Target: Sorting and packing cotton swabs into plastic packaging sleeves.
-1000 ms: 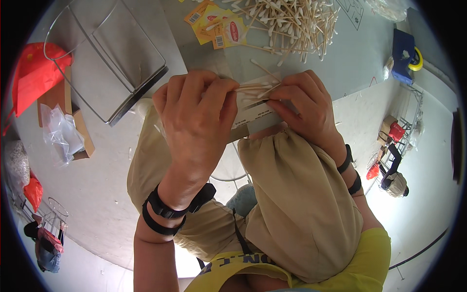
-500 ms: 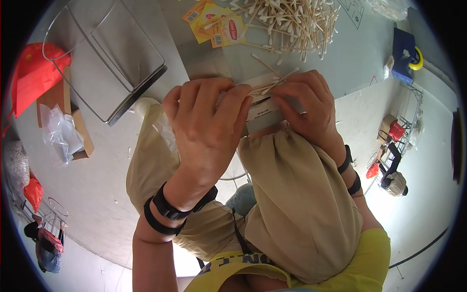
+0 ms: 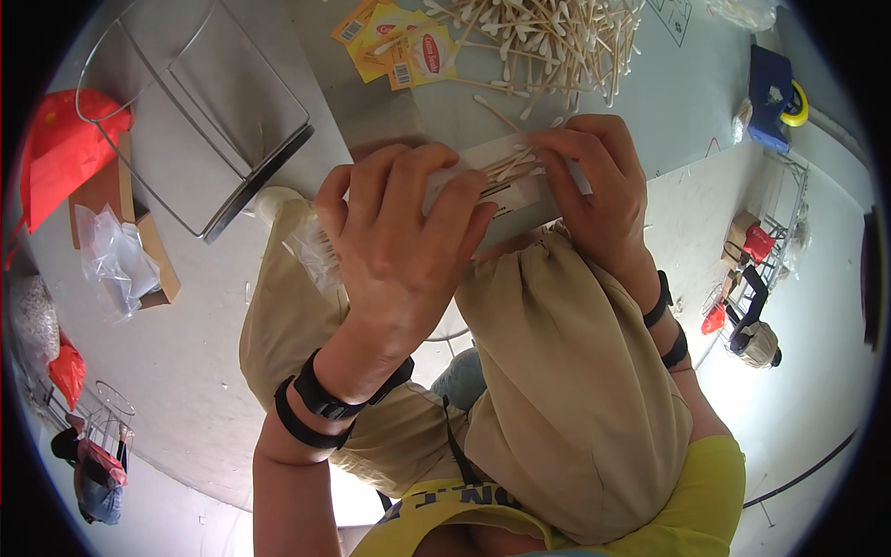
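Note:
Between my hands, at the table's near edge, a few cotton swabs [image 3: 512, 170] lie over a small whitish, see-through plastic bag [image 3: 497, 149] with dark print. My left hand [image 3: 394, 209] arches over the bag's left part, its thumb and fingertips closed at the swabs' left ends. At the other end, my right hand [image 3: 601, 190] bends its fingers inward, with index finger and thumb at the swabs' right tips and the bag's edge. Whether the swabs are inside the bag or on top is unclear. A large loose pile of cotton swabs [image 3: 557, 42] spreads just beyond.
Yellow and orange printed cards [image 3: 429, 54] lie left of the pile. A metal wire frame [image 3: 200, 121] stands at the left, near an open cardboard box [image 3: 153, 246] with clear plastic in it. A crinkled clear bag [image 3: 314, 251] rests by my left leg. Other people sit far off on both sides.
My right hand has risen slightly, its fingers opening from their tight grip across the swabs. My left fingers have spread a little. More of the bag and swabs now shows.

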A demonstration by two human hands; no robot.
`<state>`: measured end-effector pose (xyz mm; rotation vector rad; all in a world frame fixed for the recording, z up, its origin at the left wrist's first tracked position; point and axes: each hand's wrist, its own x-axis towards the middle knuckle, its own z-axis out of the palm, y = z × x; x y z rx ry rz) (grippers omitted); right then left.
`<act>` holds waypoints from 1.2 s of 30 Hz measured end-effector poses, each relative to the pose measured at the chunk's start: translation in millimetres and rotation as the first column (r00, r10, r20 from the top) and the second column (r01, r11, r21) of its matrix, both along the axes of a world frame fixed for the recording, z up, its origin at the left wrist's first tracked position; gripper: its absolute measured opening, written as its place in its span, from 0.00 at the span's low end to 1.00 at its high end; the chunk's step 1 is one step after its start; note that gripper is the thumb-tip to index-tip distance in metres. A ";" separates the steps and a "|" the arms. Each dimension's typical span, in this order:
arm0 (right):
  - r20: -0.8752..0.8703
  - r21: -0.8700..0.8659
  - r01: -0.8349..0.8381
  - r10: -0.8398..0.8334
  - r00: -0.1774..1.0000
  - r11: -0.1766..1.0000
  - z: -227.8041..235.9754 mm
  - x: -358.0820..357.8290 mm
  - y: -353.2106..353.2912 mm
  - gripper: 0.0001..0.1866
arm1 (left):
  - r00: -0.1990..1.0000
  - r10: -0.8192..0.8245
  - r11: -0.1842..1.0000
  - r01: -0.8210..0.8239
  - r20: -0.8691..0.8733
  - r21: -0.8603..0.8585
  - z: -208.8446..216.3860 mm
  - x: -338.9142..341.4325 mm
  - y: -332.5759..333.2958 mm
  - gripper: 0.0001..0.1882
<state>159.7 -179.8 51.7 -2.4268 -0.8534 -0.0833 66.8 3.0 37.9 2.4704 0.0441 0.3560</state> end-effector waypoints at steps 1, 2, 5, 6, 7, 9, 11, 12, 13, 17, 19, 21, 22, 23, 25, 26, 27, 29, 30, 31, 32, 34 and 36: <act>-0.001 0.000 0.002 -0.002 1.000 1.000 0.8 1.1 -0.7 0.13 | 1.000 -0.010 1.000 0.010 0.008 0.006 1.1 -0.8 -1.0 0.17; -0.006 -0.025 0.009 -0.009 1.000 1.000 1.6 2.8 -2.2 0.13 | 1.000 -0.020 1.000 0.020 0.014 0.012 1.3 -1.2 -1.7 0.17; -0.004 -0.061 0.000 0.000 1.000 0.998 6.8 9.9 -5.1 0.12 | 0.999 -0.033 0.999 0.033 0.003 0.016 1.7 -2.3 -3.7 0.16; 0.002 -0.074 -0.018 0.018 1.000 0.997 8.5 12.1 -5.2 0.12 | 0.999 -0.035 0.999 0.034 0.005 0.019 3.3 -2.2 -3.6 0.16; 0.000 -0.076 -0.016 0.016 1.000 0.997 7.5 13.8 -5.2 0.12 | 0.999 -0.034 0.999 0.034 -0.008 0.017 2.2 -1.8 -3.8 0.16; -0.023 -0.076 -0.031 0.029 0.999 0.997 5.6 16.5 -5.0 0.11 | 0.999 -0.034 0.999 0.034 -0.021 0.013 0.9 -1.2 -4.2 0.16; -0.003 -0.087 -0.037 0.037 0.999 0.995 3.0 18.6 -5.7 0.11 | 0.999 -0.031 0.999 0.031 -0.021 0.015 0.6 -1.3 -4.3 0.16; 0.020 -0.099 -0.044 0.046 0.999 0.994 2.7 19.1 -6.2 0.11 | 0.999 -0.031 0.999 0.032 -0.021 0.014 1.2 -1.0 -4.2 0.16; 0.018 -0.096 -0.044 0.046 0.999 0.994 3.4 17.4 -4.8 0.11 | 1.000 -0.025 1.000 0.025 -0.007 0.015 2.3 -1.7 -2.8 0.15; 0.027 -0.026 -0.103 0.103 0.994 0.994 8.9 13.4 9.0 0.12 | 0.997 0.062 0.997 -0.063 0.047 0.034 7.5 -5.2 2.3 0.14; 0.031 -0.017 -0.162 0.162 0.986 0.987 9.2 12.1 13.3 0.12 | 0.994 0.087 0.995 -0.090 0.066 0.045 5.3 -3.6 3.3 0.14; 0.006 0.010 -0.129 0.129 0.992 0.992 10.0 11.0 14.8 0.13 | 0.990 0.114 0.991 -0.119 0.087 0.054 1.4 -1.6 4.3 0.13; 0.008 0.009 -0.131 0.131 0.991 0.991 11.2 10.4 11.6 0.13 | 0.992 0.103 0.993 -0.107 0.073 0.045 -1.4 -0.6 4.4 0.13; -0.050 0.023 -0.092 0.093 0.994 0.996 12.9 8.2 5.1 0.13 | 0.994 0.093 0.995 -0.095 0.059 0.036 -3.0 0.4 4.7 0.13; -0.110 0.036 -0.054 0.057 0.992 0.998 12.1 2.0 -3.6 0.13 | 0.995 0.087 0.995 -0.089 0.054 0.041 -3.5 1.6 6.2 0.14; -0.105 0.015 -0.088 0.089 0.991 0.996 9.7 -2.0 -6.6 0.14 | 0.996 0.078 0.996 -0.080 0.047 0.046 -3.9 1.8 7.1 0.14; -0.101 -0.007 -0.121 0.120 0.988 0.993 7.0 -4.7 -8.1 0.14 | 0.996 0.079 0.995 -0.082 0.046 0.049 -4.6 2.0 8.1 0.14; -0.084 -0.011 -0.111 0.110 0.990 0.994 4.5 -7.4 -8.5 0.13 | 0.995 0.084 0.995 -0.087 0.047 0.048 -4.9 3.5 8.2 0.15; -0.068 -0.012 -0.101 0.100 0.993 0.995 4.1 -8.2 -8.5 0.12 | 0.995 0.084 0.995 -0.086 0.047 0.047 -4.6 3.7 8.0 0.15; -0.068 -0.013 -0.101 0.100 0.993 0.995 4.3 -8.0 -8.3 0.12 | 0.995 0.088 0.994 -0.091 0.042 0.053 -4.4 3.7 8.1 0.14; -0.074 -0.026 -0.117 0.115 0.991 0.993 4.6 -7.5 -8.0 0.13 | 0.995 0.093 0.994 -0.095 0.036 0.060 -4.3 3.6 8.2 0.14; -0.080 -0.038 -0.134 0.130 0.988 0.990 4.4 -6.1 -7.0 0.14 | 0.995 0.091 0.994 -0.093 0.035 0.061 -4.6 3.0 8.7 0.13; -0.066 -0.036 -0.157 0.154 0.986 0.987 3.8 -4.7 -5.6 0.14 | 0.995 0.091 0.994 -0.093 0.034 0.064 -4.7 2.8 9.5 0.13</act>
